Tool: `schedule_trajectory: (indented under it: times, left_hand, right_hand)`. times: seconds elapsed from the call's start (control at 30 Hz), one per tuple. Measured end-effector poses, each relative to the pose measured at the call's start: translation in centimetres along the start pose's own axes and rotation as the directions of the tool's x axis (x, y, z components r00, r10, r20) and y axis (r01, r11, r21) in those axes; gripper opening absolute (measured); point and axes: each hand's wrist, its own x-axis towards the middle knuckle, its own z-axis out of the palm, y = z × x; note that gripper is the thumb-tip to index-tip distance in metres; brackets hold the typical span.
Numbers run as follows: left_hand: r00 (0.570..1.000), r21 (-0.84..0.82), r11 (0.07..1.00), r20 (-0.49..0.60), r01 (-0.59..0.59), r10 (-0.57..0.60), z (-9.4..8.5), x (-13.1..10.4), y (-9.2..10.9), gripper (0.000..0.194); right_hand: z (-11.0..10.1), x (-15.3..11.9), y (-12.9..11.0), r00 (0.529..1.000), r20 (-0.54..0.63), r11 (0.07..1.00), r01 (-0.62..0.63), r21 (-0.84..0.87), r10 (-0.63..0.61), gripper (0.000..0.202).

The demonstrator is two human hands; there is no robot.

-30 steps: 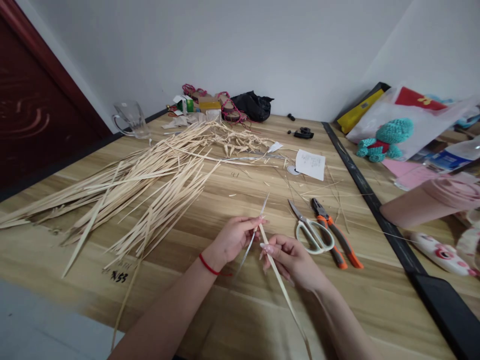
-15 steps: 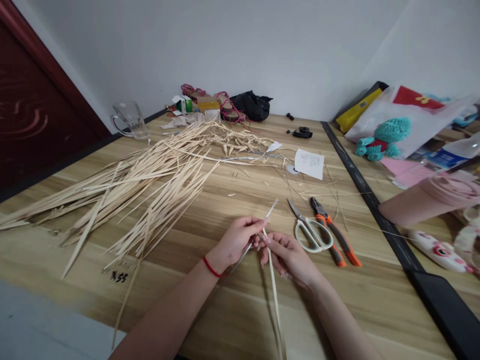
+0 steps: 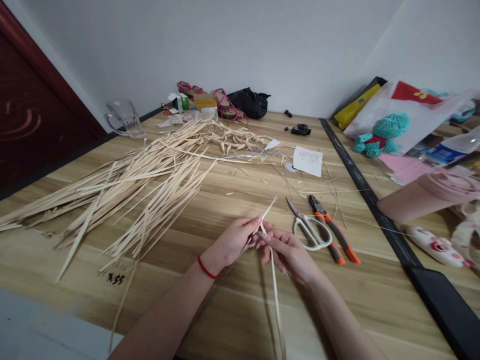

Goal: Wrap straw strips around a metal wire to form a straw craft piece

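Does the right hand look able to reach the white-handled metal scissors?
Probably yes: the scissors lie on the wood-grain table close beside the right hand, with nothing visible between. That hand pinches a long, pale strip, though, and would likely need to release it first.

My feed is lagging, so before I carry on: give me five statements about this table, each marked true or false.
1. The left hand holds thin metal wire. True.
2. The scissors lie left of the pliers. True.
3. The right hand holds the scissors. False: it holds a pale strip.
4. The red bracelet is on the right wrist. False: it is on the left.
5. The glass mug stands beside the pliers. False: it stands at the back left.
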Motion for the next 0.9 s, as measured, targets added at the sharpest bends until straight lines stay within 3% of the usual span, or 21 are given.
schedule_trajectory:
  times: [0.17,0.3,0.4,0.57,0.7,0.9]
  left_hand:
    - [1.000,0.101,0.995,-0.016,-0.002,0.004,0.2,-0.1,0.1,0.037]
    - [0.993,0.145,0.989,-0.120,0.011,0.006,0.4,0.0,0.0,0.035]
    - [0.984,0.093,0.996,-0.177,0.009,0.008,0.7,0.1,-0.3,0.032]
    - [0.987,-0.049,0.999,-0.162,-0.012,0.004,1.0,0.4,-0.9,0.033]
    - [0.988,-0.128,0.992,-0.155,-0.003,-0.017,1.0,0.7,-1.3,0.034]
    - [0.988,-0.185,0.982,-0.140,0.043,-0.070,0.9,0.3,-0.8,0.030]
  right_hand:
    - [-0.1,0.1,0.3,1.000,0.018,1.000,-0.003,0.012,0.002,0.026]
    - [0.1,0.2,0.4,0.999,0.024,0.998,-0.027,0.061,0.025,0.028]
    - [0.6,0.3,0.4,1.000,0.009,0.991,-0.028,0.131,0.027,0.030]
    - [1.3,0.5,0.9,0.998,-0.061,0.981,0.032,0.194,-0.020,0.030]
    - [1.8,0.5,1.9,0.984,-0.154,0.975,0.119,0.190,-0.090,0.030]
    - [2.8,-0.2,1.4,0.984,-0.155,0.982,0.109,0.156,-0.084,0.032]
